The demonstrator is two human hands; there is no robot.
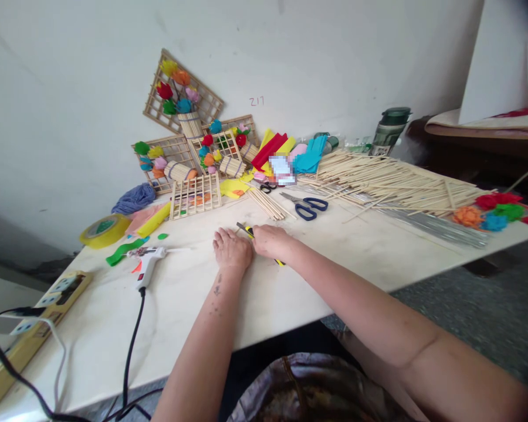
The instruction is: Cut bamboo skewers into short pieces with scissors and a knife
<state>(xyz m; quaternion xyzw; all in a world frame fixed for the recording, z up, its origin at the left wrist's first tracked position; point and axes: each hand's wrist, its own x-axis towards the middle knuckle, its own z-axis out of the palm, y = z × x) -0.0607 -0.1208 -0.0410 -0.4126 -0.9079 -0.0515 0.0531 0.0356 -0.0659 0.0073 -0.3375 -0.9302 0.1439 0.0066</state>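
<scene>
Both my hands rest together on the white tabletop, near its middle. My right hand is closed over a yellow-and-black utility knife whose tip sticks out past my fingers. My left hand lies beside it with fingers curled down on the table; whether anything is under them is hidden. A few thin bamboo sticks lie just beyond my hands, next to blue-handled scissors.
A white glue gun with a black cord lies at left, near a power strip and a tape roll. Stick lattice frames with paper flowers lean on the wall. A large stick pile and paper flowers lie at right.
</scene>
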